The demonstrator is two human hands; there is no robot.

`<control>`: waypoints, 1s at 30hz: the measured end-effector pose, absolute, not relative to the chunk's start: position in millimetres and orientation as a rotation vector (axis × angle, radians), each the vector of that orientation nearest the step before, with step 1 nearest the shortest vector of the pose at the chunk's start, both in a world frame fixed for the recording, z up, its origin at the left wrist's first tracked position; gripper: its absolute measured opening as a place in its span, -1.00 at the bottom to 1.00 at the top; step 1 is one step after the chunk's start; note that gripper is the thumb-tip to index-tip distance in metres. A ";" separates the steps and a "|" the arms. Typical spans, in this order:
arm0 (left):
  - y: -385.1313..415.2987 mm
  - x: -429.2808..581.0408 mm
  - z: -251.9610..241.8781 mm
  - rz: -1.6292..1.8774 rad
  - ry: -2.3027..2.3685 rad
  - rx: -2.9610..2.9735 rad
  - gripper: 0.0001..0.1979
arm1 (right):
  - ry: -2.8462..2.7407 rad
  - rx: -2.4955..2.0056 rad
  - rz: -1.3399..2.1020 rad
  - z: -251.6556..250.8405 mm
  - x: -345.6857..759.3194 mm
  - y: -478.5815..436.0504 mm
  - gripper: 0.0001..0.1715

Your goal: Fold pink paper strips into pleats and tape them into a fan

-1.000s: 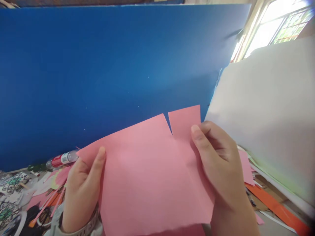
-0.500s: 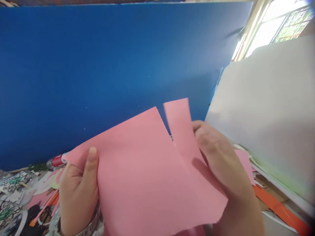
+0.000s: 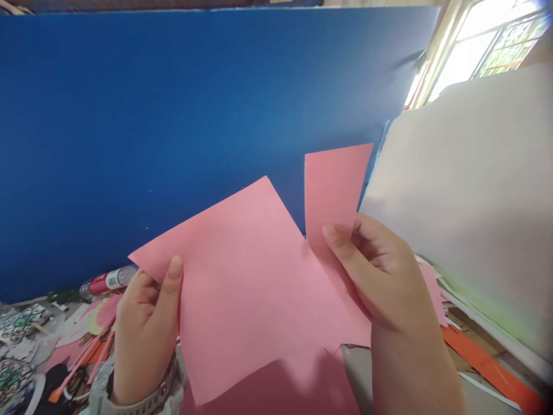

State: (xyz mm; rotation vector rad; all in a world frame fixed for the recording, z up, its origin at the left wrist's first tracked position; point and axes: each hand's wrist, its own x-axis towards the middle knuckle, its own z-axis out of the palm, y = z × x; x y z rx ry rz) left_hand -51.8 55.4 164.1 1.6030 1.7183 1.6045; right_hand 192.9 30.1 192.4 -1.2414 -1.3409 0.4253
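Note:
A sheet of pink paper (image 3: 246,276) is held up between my two hands. A split runs down from its top edge, so a strip (image 3: 334,178) on the right stands apart at the top while still joined lower down. My left hand (image 3: 149,323) pinches the sheet's left edge, thumb in front and fingers behind. On the right, my right hand (image 3: 380,265) grips the strip, its thumb on the front face. Below the sheet lies more pink paper (image 3: 276,389), partly covered.
A blue board (image 3: 194,115) stands upright behind, with a pale board (image 3: 466,213) at the right. At the left lie a plastic bottle (image 3: 108,281) with a red label and cluttered paper scraps. An orange strip (image 3: 492,366) lies at the lower right.
My right hand has turned and its thumb now shows on the front. The strip has swung up and right, widening the gap. My left hand has shifted slightly right.

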 end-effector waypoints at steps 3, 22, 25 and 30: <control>56.0 -55.9 164.8 1.591 1.810 1.697 -0.64 | -1.368 -1.273 0.369 194.3 191.2 29.0 -0.66; 54.8 -69.2 168.4 1.636 2.030 1.820 -0.69 | -1.575 -1.364 0.592 194.7 195.3 28.0 -0.60; 55.5 -72.6 167.1 1.697 2.014 1.813 -0.69 | -1.522 -1.428 0.532 196.7 190.9 27.8 -0.53; 55.9 -72.4 166.9 1.743 1.974 1.832 -0.73 | -1.476 -1.402 0.564 197.1 189.2 27.1 -0.56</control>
